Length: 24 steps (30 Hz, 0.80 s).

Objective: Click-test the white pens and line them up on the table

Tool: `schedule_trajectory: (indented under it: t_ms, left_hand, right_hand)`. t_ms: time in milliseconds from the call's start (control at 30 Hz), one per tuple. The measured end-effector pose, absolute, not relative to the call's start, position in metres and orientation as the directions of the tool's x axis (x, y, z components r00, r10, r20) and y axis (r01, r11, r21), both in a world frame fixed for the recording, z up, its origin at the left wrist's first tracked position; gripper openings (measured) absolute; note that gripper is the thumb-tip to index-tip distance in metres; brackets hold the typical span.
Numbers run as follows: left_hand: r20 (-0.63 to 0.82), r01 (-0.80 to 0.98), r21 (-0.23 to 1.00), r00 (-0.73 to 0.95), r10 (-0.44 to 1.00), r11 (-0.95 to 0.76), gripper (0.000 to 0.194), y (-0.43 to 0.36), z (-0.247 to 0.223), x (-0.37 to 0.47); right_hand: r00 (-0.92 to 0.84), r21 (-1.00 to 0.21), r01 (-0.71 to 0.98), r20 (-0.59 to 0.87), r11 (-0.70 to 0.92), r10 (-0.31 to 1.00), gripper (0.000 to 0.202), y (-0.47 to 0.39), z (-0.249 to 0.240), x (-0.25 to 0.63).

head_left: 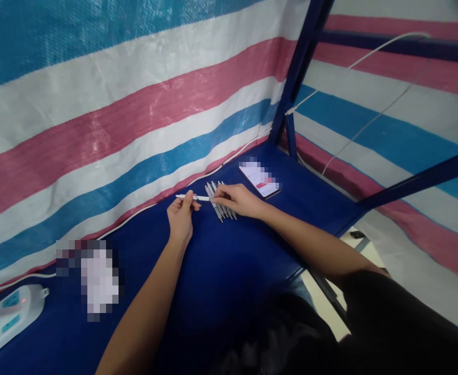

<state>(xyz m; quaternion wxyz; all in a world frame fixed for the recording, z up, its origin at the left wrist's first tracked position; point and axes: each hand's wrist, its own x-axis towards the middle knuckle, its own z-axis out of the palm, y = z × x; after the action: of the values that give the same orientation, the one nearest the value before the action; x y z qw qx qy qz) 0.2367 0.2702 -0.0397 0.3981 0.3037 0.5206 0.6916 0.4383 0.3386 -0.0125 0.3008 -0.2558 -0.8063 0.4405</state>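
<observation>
A slim white pen (202, 198) is held level above the blue table. My left hand (182, 216) is closed on it, thumb and fingers pinching near its middle. At the pen's right end are the closed fingertips of my right hand (234, 199), which seem to pinch that end; the exact contact is too small to make out. Below and partly behind my right hand lies a row of several grey-and-white pens (221, 211), side by side on the table. My right hand hides the middle of some of them.
A phone with a lit screen (258, 177) lies to the right of the pens. A blurred-out pale object (101, 281) and a white power strip (16, 317) are at the left. Striped sheeting (143, 114) and a blue metal frame (291, 78) border the blue table (221, 281).
</observation>
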Motion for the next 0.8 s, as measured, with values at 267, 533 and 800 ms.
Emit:
schedule_trajectory:
  t_ms: [267,533,800]
  left_hand:
    - [0.037,-0.055,0.997,-0.385,0.922,-0.063,0.045,0.26,-0.022,0.243]
    - [-0.003,0.136,0.99,-0.184,0.983,0.029,0.05,0.276,-0.001,0.283]
    - [0.286,0.64,0.767,-0.27,0.92,-0.051,0.056,0.314,-0.002,0.287]
  right_hand:
    - [-0.82,-0.931,0.1,0.123,0.351,0.558,0.031,0.349,-0.001,0.453]
    - [-0.783,-0.904,0.016,0.254,0.426,0.568,0.066,0.357,0.001,0.459]
    - [-0.71,-0.914,0.211,0.1,0.347,0.697,0.062,0.367,0.008,0.471]
